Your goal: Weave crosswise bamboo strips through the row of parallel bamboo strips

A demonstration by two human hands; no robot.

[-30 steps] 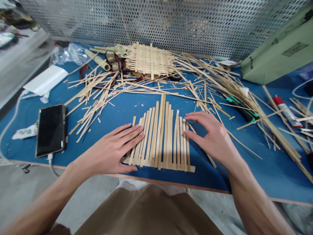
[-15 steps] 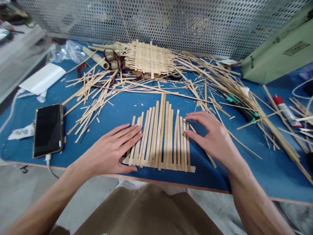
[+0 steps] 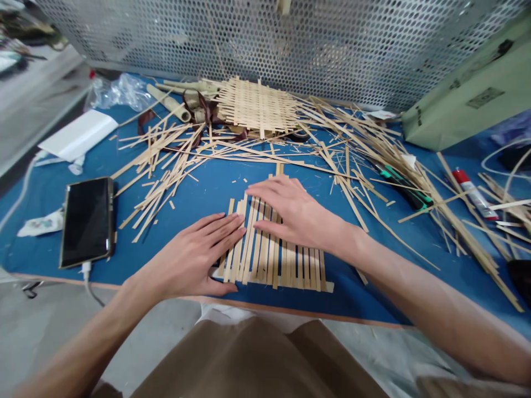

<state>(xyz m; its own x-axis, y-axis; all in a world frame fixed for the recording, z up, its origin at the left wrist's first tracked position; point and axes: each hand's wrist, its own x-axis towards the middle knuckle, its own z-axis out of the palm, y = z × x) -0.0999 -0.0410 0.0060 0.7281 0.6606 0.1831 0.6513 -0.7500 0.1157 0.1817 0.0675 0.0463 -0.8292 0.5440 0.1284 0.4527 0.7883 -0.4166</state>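
Observation:
Upright bamboo strips (image 3: pixel 265 260) lie side by side on the blue table, tallest in the middle, their lower ends over a pale crosswise strip (image 3: pixel 329 287). My left hand (image 3: pixel 199 251) rests flat on the leftmost strips, fingers stretched out and thumb near the lower edge. My right hand (image 3: pixel 292 213) is over the upper middle of the row, its fingers and thumb apart and nothing held between them. It hides the tops of many strips; whether its fingertips touch them I cannot tell.
Behind the row lies a woven bamboo mat (image 3: pixel 257 108), with loose strips (image 3: pixel 166 171) scattered around. A phone (image 3: pixel 87 221) on a cable is at left. At right are a green-black utility knife (image 3: pixel 406 187), a red-and-white tube (image 3: pixel 475 193) and a green bag (image 3: pixel 460 99).
My right hand has moved left from the right end of the row to above its middle. My left hand stays on the left strips. The view has shifted slightly.

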